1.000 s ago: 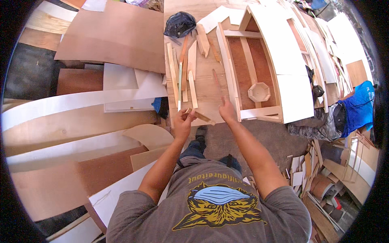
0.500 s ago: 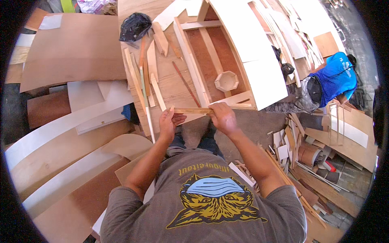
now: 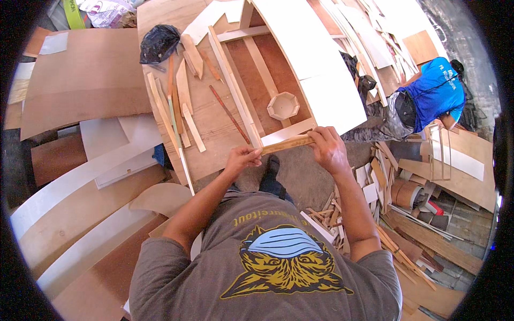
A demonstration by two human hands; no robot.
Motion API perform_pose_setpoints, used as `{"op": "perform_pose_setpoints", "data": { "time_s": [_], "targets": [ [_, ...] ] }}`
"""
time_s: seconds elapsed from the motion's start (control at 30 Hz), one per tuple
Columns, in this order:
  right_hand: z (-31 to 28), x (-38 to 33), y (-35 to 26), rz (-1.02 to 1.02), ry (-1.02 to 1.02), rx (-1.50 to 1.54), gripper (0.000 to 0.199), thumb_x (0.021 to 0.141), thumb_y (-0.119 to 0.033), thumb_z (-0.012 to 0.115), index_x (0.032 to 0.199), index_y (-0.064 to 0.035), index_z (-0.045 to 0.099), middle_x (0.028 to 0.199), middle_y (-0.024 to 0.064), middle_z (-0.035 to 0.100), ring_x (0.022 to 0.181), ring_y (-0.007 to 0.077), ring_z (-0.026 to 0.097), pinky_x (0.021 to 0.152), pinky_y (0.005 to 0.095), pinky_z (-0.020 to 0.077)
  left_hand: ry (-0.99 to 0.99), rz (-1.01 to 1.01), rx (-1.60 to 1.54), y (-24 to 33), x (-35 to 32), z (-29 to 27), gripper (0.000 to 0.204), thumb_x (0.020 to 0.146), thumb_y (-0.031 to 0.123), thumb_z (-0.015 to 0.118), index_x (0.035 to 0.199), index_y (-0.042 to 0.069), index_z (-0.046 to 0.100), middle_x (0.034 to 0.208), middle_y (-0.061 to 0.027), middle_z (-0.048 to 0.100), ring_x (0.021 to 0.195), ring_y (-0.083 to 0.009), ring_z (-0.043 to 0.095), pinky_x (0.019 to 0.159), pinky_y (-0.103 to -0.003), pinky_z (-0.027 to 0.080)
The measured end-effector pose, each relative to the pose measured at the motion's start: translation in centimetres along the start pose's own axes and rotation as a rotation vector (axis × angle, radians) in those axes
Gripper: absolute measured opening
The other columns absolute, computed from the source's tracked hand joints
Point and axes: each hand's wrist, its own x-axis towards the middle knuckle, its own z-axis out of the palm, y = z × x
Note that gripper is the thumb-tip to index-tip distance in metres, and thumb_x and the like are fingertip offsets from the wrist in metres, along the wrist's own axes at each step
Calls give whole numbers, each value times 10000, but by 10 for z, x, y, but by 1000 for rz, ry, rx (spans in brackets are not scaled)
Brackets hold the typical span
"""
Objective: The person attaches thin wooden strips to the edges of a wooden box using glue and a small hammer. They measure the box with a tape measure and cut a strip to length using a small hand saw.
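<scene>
A short wooden strip point(image 3: 287, 144) lies across the near end of a wooden cabinet frame point(image 3: 243, 95), held at both ends. My left hand point(image 3: 243, 160) pinches its left end by the frame's near left corner. My right hand point(image 3: 327, 145) grips the right end, near the frame's right corner. Inside the frame is a reddish-brown panel with a lengthwise wooden batten, and an octagonal wooden ring point(image 3: 283, 106) sits near its close end. White panel point(image 3: 332, 99) covers the frame's right side.
Loose wood strips point(image 3: 184, 107), a thin reddish stick point(image 3: 227, 112) and a black plastic bag point(image 3: 159, 44) lie on the plywood table point(image 3: 206, 152). Large curved boards point(image 3: 91, 80) are stacked left. Scrap wood point(image 3: 385, 176) covers the floor right. A person in a blue shirt point(image 3: 441, 88) bends over there.
Both hands have moved right with the wooden strip, bringing it against the frame's near end. The view has shifted, and the person in blue has leaned slightly.
</scene>
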Motion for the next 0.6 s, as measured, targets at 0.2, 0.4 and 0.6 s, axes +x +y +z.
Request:
{"op": "perform_pose_setpoints", "data": {
  "time_s": [0.2,0.4,0.6],
  "targets": [
    [0,-4,1,-78,-10,-209,281,685,-105,765,961,-118,710,976,3,638,941,237,572,914,408,467,-54,-20,77,-11,11,4,321,916,254,771,1043,-32,697,877,-68,702,729,-158,691,670,-278,583],
    [3,-1,3,-171,-7,-313,223,722,-131,723,944,-126,701,933,-22,624,894,215,553,923,405,450,25,76,243,-26,17,5,397,852,196,827,1126,-46,673,874,-57,702,711,-137,670,649,-265,549],
    [1,0,4,-186,-82,-360,191,782,-161,675,966,-120,708,968,-7,639,931,219,586,983,428,457,153,527,741,-24,15,13,432,784,199,857,1141,54,663,881,-110,685,702,-202,681,652,-347,555]
  ]
}}
